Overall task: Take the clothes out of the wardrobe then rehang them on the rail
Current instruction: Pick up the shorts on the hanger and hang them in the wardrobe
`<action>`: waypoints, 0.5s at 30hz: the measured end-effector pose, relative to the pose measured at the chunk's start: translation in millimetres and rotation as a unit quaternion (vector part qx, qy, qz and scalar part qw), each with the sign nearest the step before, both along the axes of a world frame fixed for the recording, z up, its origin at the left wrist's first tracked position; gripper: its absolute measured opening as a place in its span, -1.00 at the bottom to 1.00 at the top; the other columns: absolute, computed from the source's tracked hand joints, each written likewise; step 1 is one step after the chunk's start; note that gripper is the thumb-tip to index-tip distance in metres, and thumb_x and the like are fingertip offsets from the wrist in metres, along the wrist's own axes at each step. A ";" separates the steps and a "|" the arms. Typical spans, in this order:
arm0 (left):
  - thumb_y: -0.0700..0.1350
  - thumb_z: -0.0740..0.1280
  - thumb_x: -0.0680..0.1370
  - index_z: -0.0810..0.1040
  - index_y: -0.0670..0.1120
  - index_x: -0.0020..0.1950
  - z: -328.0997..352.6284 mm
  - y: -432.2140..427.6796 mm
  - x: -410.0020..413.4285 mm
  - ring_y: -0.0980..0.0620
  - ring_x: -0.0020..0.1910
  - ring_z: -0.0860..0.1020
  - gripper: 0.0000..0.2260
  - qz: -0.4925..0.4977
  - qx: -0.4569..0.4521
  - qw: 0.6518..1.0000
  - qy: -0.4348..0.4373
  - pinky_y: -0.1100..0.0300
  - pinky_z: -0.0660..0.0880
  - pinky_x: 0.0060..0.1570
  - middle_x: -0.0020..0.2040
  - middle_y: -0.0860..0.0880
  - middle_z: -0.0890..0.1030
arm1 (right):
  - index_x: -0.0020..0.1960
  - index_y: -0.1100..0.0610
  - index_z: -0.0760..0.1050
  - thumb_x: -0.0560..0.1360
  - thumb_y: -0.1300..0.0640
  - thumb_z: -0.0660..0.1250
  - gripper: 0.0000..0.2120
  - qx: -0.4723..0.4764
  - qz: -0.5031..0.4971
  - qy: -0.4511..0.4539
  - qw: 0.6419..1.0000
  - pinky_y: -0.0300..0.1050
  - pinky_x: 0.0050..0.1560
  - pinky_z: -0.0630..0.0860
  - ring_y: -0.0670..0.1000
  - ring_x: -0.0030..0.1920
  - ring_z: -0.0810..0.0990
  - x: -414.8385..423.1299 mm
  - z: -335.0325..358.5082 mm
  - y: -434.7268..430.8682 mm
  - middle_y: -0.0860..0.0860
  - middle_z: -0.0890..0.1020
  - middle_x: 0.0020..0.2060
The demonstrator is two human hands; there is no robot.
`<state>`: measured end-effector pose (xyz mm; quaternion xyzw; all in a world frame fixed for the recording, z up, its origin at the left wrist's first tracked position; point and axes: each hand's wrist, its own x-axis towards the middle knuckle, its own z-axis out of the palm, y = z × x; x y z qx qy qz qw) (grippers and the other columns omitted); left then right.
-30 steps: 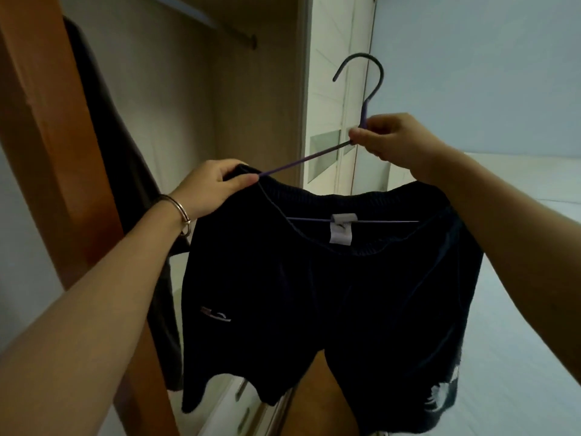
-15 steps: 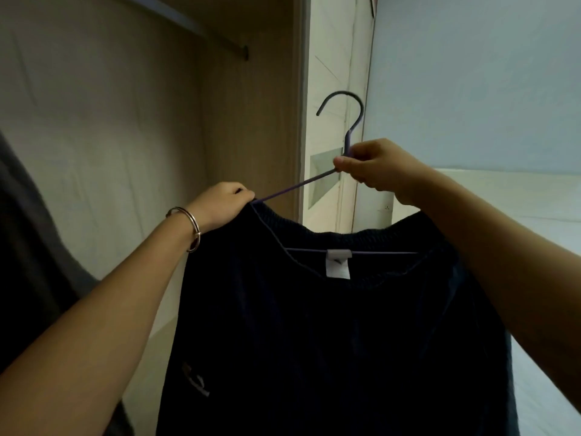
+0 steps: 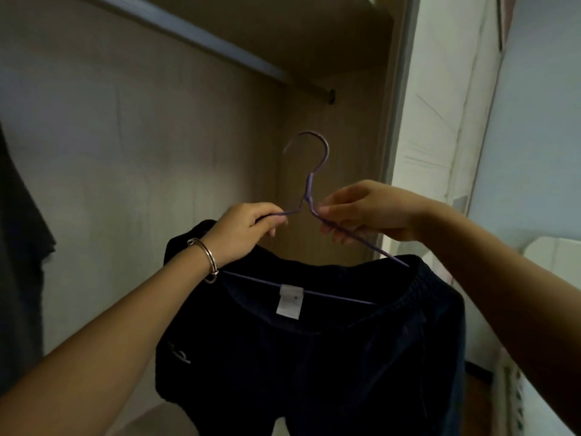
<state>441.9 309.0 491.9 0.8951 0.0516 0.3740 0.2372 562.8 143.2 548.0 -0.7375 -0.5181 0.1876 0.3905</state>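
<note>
From your head camera, you look into the open wardrobe (image 3: 157,152). Its pale back wall fills the left and middle of the view.

Your left hand (image 3: 248,229) is closed around the left arm of the purple hanger (image 3: 309,190), close to the neck. A silver bangle (image 3: 204,259) sits on that wrist.

Your right hand (image 3: 361,214) is closed around the right arm of the hanger, just beside the neck. Its fingers (image 3: 333,232) curl under the wire. The two hands are near each other, with the neck of the hanger between them.

The hook of the hanger points up. It is in the air, below the rail (image 3: 195,36), and it does not touch the rail. The rail runs across the top of the wardrobe, from the upper left down to a dark end cap at the side wall.

The dark shorts (image 3: 314,357) hang on the hanger, in front of you and below your hands. The waistband is spread over the hanger's bottom bar. A white label (image 3: 289,302) hangs inside the waistband, in the middle. A small pale logo (image 3: 179,354) shows on the left side of the shorts.

A dark grey garment (image 3: 22,247) hangs at the far left edge of the view, well apart from the shorts.

To the right, you see the white wardrobe door (image 3: 440,121) and a pale blue wall (image 3: 534,152) past it
</note>
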 end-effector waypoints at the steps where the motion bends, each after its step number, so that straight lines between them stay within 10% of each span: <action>1: -0.14 0.23 0.57 0.60 -0.05 -0.10 2.8 9.3 0.1 0.28 -0.40 0.46 -0.84 0.006 -0.002 1.000 0.002 0.50 0.32 -0.35 -0.36 0.09 0.50 | -0.05 0.14 0.57 0.55 0.15 0.24 -0.86 -0.022 0.021 -0.010 1.000 -0.24 -0.22 0.57 -0.03 -0.30 0.58 7.2 2.5 4.6 0.09 0.61 -0.19; 6: -0.13 0.24 0.56 0.53 0.13 -0.22 18.9 60.2 -5.5 0.04 -0.20 0.48 -0.78 0.030 -0.035 0.999 -0.018 0.22 0.38 -0.09 -0.30 0.06 0.52 | 0.10 0.22 0.52 0.54 0.18 0.21 -0.80 -0.119 0.113 0.022 0.986 -0.26 -0.19 0.59 -0.04 -0.27 0.63 24.6 3.3 40.6 0.07 0.65 -0.23; 11: -0.15 0.25 0.55 0.57 0.06 -0.19 46.9 107.1 -11.6 0.42 -0.22 0.54 -0.81 0.050 -0.045 0.996 -0.054 0.62 0.40 -0.09 -0.25 0.12 0.60 | -0.03 0.21 0.56 0.48 0.11 0.23 -0.79 -0.072 0.203 0.029 0.976 -0.22 -0.03 0.53 -0.05 -0.25 0.64 36.5 12.6 77.5 0.02 0.70 -0.29; 15: -0.11 0.29 0.53 0.63 0.02 -0.10 61.6 139.3 -6.7 0.28 -0.09 0.57 -0.88 0.090 -0.071 0.990 -0.076 0.35 0.42 0.14 -0.18 0.14 0.65 | -0.09 0.24 0.52 0.48 0.14 0.20 -0.81 -0.001 0.257 0.084 0.963 -0.30 -0.23 0.56 -0.07 -0.36 0.62 33.0 23.0 112.2 0.03 0.68 -0.39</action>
